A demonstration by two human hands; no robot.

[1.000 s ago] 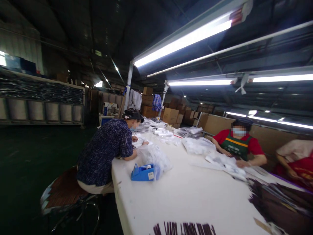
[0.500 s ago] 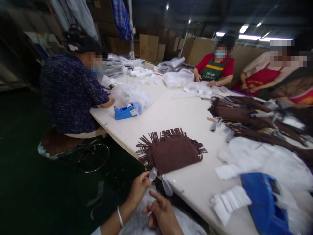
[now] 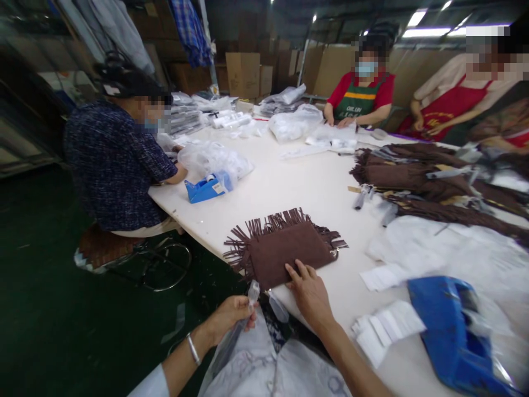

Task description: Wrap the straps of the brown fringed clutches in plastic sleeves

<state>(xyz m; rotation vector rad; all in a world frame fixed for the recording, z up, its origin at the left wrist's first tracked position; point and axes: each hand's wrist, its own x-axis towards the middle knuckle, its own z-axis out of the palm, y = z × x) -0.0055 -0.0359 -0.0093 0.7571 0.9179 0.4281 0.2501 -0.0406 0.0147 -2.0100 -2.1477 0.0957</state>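
On the white table (image 3: pixel 297 182), near its front edge, a brown suede-like fringed pouch (image 3: pixel 281 251) lies flat, long axis left to right; right hand (image 3: pixel 311 295) rests on its near edge, fingers spread flat; left hand (image 3: pixel 229 318), off the table's edge and left of the pouch, pinches a limp clear plastic bag (image 3: pixel 230 344).

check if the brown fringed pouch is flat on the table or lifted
Flat: the pouch lies on the table, fringe spread, right hand resting on its near edge.
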